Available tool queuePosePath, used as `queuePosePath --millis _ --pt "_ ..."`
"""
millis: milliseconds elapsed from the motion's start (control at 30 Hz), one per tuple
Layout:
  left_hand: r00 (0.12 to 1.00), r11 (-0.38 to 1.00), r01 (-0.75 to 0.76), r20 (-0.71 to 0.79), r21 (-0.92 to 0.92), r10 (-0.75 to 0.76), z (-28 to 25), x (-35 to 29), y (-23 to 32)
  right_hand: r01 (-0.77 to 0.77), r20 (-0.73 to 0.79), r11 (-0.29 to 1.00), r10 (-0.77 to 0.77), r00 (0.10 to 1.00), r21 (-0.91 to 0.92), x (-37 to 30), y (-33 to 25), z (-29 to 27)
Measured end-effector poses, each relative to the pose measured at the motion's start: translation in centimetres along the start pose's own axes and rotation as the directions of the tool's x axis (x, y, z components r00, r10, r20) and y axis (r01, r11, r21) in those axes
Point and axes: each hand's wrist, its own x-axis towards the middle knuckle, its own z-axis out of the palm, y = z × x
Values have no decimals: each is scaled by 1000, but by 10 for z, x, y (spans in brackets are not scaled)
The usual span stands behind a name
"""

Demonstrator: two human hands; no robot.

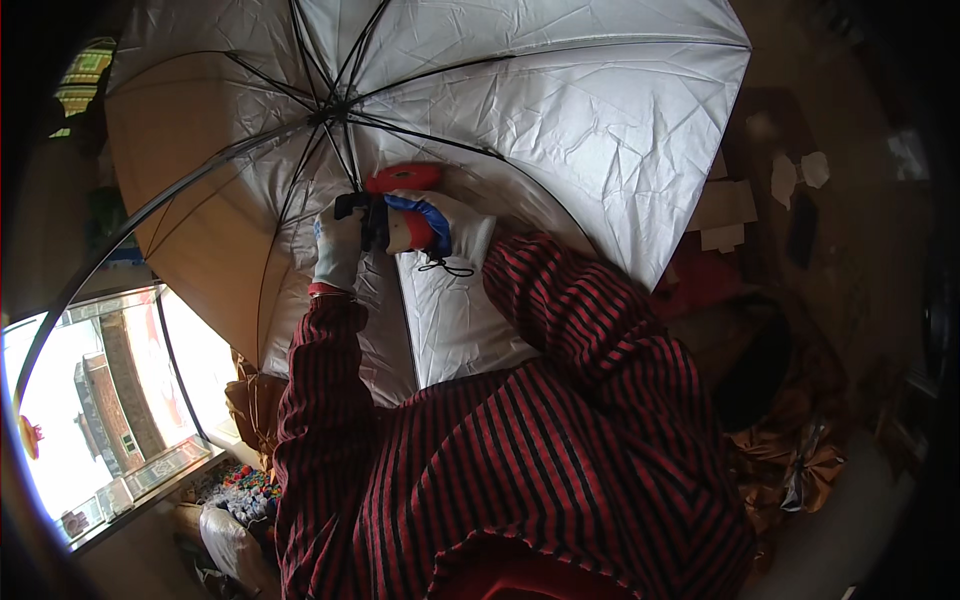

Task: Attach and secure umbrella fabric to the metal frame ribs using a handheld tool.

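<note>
A large open umbrella point(610, 130) with a silver lining spreads in front of me, its black ribs meeting at a dark hub. My left hand point(340, 247), in a pale glove, is closed around the dark umbrella handle point(373, 222) below the shaft. Just right of it, my right hand point(465, 228), also gloved, is closed close against the handle. A red and blue piece point(425, 222) shows at its fingers, too unclear to name. Directly above lies a flat red rounded object point(403, 178). A thin black cord loop point(447, 268) hangs beneath the right hand.
A bright window point(120, 400) stands at the left, with a curved dark umbrella edge crossing it. Brown crinkled umbrella-like fabric point(790, 470) lies at the lower right. Multicoloured knobbly material point(245, 493) sits at the lower left. Cardboard pieces point(722, 210) are at the right.
</note>
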Motion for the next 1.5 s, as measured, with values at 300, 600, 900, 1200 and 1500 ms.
queuePosePath --millis 300,600,900,1200,1500 --pt "997 992 -66 57 105 60 -3 -3 9 -62 -115 994 52 992 -86 1 -7 17" --pt "984 969 -178 56 174 171 2 -1 4 33 -206 787 -202 958 -616 19 -10 23" --pt "855 763 -429 -54 484 515 -20 25 -10 38 -250 993 -65 966 -109 -1 -17 33" --pt "843 304 -208 12 930 538 -119 104 32 114 138 993 -112 984 -4 -4 -10 57" --pt "768 704 -446 -168 552 618 3 -21 -14 585 -432 708 -705 562 -395 -10 -3 31"
